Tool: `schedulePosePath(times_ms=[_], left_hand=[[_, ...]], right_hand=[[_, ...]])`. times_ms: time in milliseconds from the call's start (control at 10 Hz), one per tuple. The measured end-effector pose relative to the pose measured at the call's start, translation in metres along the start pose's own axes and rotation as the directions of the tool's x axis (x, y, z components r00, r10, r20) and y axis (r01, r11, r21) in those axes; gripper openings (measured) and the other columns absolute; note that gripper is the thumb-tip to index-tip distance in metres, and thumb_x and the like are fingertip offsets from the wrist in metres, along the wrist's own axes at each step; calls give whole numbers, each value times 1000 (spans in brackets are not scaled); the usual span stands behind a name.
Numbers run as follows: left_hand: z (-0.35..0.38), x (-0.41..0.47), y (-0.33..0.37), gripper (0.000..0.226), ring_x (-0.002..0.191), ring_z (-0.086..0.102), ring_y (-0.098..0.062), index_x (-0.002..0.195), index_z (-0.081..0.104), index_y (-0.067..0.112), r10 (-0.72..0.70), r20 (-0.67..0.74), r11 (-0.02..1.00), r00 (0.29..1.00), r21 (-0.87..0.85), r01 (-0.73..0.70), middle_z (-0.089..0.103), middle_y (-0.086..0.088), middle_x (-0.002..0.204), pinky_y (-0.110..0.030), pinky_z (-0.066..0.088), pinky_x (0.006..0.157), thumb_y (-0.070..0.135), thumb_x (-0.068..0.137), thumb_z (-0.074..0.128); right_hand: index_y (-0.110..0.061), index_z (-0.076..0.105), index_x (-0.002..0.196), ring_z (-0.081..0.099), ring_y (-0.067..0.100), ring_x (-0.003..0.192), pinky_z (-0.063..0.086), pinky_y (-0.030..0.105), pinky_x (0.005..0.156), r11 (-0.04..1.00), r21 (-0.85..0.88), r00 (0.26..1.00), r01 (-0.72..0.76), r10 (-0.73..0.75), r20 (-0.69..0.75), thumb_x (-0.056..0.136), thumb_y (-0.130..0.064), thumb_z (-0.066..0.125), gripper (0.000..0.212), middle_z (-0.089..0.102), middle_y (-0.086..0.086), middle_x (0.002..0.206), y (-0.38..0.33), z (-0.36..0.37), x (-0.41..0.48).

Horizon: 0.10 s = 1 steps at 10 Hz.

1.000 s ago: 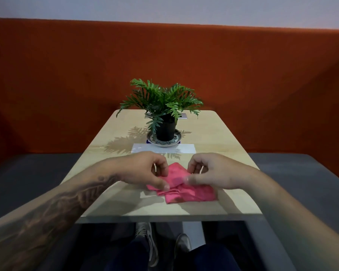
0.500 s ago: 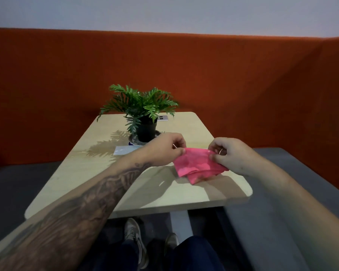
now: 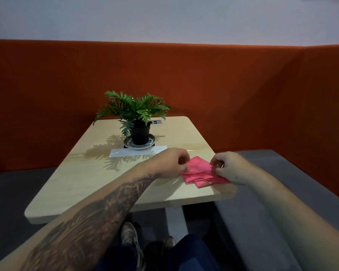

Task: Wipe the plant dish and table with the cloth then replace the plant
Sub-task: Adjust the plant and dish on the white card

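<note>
Near the tabletop's right front corner: cloth being readied.

Folded pink cloth point(image 3: 202, 172) lies on the tabletop point(image 3: 82, 178), left hand point(image 3: 169, 163) and right hand point(image 3: 230, 167) fingers pinching opposite edges, probably squaring it for wiping. Beyond, the plant point(image 3: 134, 110) stands in its dish point(image 3: 139, 144), not yet lifted.

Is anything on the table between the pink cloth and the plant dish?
Only a flat white paper strip lies just before the patterned dish; nothing upright blocks the folded pink cloth. The black-potted plant covers the dish.

Dim, soft picture; glare and leaf shadows on table point(image 3: 82, 178).
</note>
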<state>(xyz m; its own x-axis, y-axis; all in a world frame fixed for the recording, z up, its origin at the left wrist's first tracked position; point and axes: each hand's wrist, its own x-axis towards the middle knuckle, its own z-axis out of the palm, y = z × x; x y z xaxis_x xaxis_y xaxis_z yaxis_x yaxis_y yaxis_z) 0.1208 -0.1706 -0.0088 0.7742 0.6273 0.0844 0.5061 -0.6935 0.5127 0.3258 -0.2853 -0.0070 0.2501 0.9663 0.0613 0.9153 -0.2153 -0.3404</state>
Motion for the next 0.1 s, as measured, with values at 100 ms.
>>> schedulePosePath(times_ms=[100], left_hand=[[-20,-17,-1,36,101,66,-12,123,63,20,-30,-29,999,999,-13,30,66,6,116,-29,54,88,29,89,67]], right_hand=[[-33,70,96,64,15,94,55,34,81,998,-64,1000,-2,0,-28,86,-30,67,11,69,-12,98,-12,-14,-1]])
